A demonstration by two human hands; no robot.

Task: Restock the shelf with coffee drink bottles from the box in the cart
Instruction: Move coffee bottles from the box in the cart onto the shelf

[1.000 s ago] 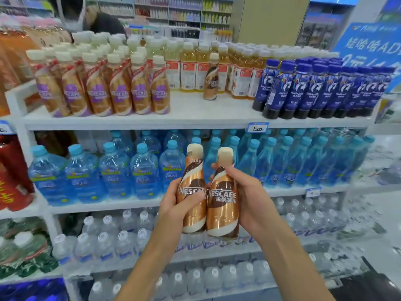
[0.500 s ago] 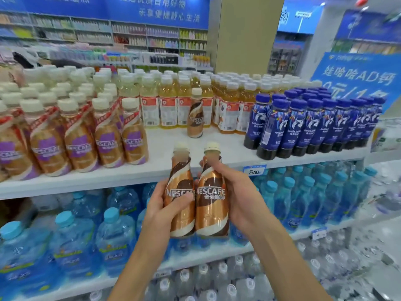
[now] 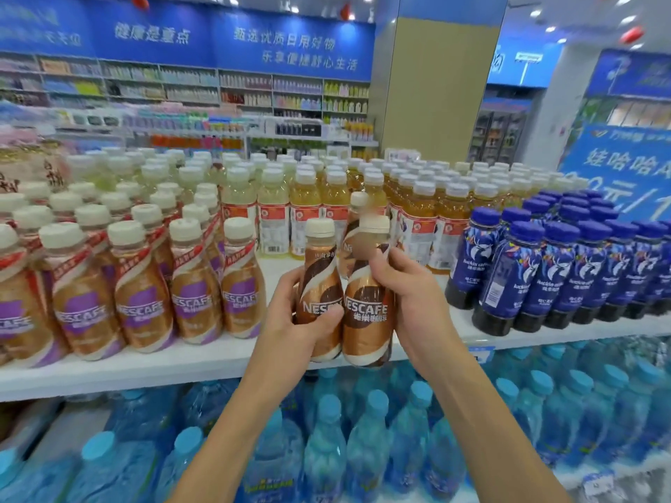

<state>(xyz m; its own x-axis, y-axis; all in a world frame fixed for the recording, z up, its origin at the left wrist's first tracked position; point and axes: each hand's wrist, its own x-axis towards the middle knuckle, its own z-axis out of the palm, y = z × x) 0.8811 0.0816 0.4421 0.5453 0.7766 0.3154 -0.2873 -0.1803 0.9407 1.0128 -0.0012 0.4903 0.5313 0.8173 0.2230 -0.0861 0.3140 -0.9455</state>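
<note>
Two brown Nescafe coffee bottles with cream caps stand upright side by side in my hands, at the front edge of the top shelf (image 3: 203,361). My left hand (image 3: 301,321) grips the left bottle (image 3: 319,270) around its lower half. My right hand (image 3: 410,295) grips the right bottle (image 3: 366,314) from the right side. One more brown coffee bottle (image 3: 357,216) stands alone further back on the shelf, partly hidden behind the held pair. The box and the cart are out of view.
Purple-label Nescafe bottles (image 3: 196,285) fill the shelf's left. Yellow tea bottles (image 3: 308,205) crowd the back. Dark blue bottles (image 3: 544,277) stand in rows on the right. Bare white shelf lies between them. Blue water bottles (image 3: 363,441) fill the shelf below.
Both hands have risen with the two bottles from the water-shelf level up to the top shelf's front edge. The view has tilted upward, showing more of the store.
</note>
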